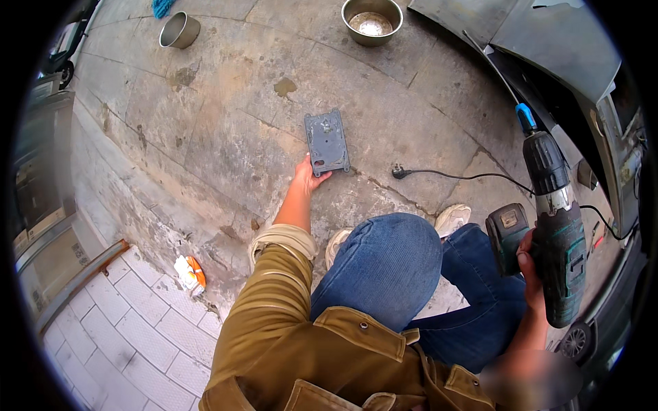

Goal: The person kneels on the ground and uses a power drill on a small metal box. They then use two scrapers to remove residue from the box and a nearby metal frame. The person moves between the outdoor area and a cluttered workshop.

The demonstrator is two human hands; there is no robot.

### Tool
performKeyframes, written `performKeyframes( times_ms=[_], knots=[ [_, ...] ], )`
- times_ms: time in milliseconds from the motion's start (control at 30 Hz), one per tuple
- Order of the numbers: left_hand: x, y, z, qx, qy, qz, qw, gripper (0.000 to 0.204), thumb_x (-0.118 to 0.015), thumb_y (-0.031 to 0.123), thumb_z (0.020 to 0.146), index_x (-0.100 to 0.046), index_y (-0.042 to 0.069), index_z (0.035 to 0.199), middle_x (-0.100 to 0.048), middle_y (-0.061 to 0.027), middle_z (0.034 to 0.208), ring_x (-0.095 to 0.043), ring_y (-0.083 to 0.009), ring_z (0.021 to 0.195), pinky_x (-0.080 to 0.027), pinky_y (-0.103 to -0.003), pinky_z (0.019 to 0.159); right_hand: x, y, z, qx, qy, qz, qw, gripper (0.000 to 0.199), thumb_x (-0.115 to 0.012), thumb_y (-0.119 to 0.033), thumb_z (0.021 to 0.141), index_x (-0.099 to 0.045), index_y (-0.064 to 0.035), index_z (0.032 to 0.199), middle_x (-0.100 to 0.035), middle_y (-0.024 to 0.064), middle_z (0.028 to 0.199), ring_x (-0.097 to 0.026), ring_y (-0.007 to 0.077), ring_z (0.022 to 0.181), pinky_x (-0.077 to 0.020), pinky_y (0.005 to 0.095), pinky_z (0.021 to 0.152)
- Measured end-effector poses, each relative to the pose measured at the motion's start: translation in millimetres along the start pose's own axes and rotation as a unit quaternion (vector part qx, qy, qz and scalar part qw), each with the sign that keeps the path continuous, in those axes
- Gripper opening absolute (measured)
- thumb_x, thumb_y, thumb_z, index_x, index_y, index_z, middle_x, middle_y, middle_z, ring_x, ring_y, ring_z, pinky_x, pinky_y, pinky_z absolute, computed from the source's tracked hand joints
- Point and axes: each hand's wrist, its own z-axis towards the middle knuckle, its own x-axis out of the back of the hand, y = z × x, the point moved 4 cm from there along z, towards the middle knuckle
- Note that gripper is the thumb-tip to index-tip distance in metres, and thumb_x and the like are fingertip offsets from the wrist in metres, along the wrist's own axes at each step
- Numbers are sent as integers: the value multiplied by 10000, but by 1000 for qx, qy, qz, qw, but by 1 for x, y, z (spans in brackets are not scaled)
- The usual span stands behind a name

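Out ahead over the pavement, my left hand [310,174] grips the near end of a flat grey rectangular cover plate [327,140]. The plate has small lugs at its corners and a hole near my fingers; its surface looks scuffed. On the right, my right hand [532,275] is wrapped round the grip of a black and green cordless drill [560,253], partly hidden behind its body. A long thin bit [495,71] with a blue collar [526,118] extends from the chuck, pointing away toward a metal cabinet. The drill and plate are well apart.
A black plug with a cord [401,172] lies on the concrete. Two metal bowls [371,25] [179,31] stand at the far side. A grey metal cabinet [548,41] is at the far right. An orange and white wrapper [191,274] lies by the white paving at left.
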Motion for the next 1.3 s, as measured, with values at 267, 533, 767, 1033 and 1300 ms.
performKeyframes(
  times_ms=[267, 533, 767, 1033, 1300],
  knots=[
    [16, 21, -3, 17, 43, 141, 989, 308, -295, 279, 1002, -505, 80, 1110, -588, -109, 1015, -626, -293, 844, -576, -451, 636, -20, -48, -4, 80, 35, -30, 996, 257, -612, -131, 834, -530, -43, 1061, -514, 29, 894, -477, 147, 837, -373, 284, 738],
    [33, 21, 10, 19, 1, 36, 999, 295, -336, 280, 994, -529, 67, 1056, -622, -101, 901, -642, -265, 714, -577, -438, 599, -27, -55, -4, 12, 21, 82, 996, 413, -618, -213, 876, -526, -93, 1260, -580, 67, 1168, -496, 220, 1143, -348, 383, 990],
    [-5, 0, -5, 10, 8, 100, 995, 299, -315, 320, 1000, -534, 118, 1023, -606, -60, 825, -609, -217, 654, -568, -420, 559, -29, -52, -11, 163, 156, 39, 973, 321, -626, -58, 811, -584, -43, 1129, -612, 59, 1030, -570, 218, 929, -439, 369, 840],
    [-49, -7, -23, 31, -32, 66, 997, 316, -335, 326, 999, -552, 96, 995, -601, -55, 752, -586, -197, 602, -543, -380, 531, -18, -59, -14, 133, 127, 25, 983, 210, -633, -32, 791, -602, -31, 999, -603, 78, 895, -555, 249, 854, -439, 374, 797],
    [-3, 0, -11, -2, 57, 67, 996, 381, -346, 379, 995, -536, 54, 1054, -627, -104, 926, -623, -236, 721, -540, -394, 575, -29, -47, 5, 113, 96, 164, 975, 224, -614, -46, 832, -607, -24, 1055, -614, 67, 994, -563, 207, 929, -441, 340, 837]
  ],
)
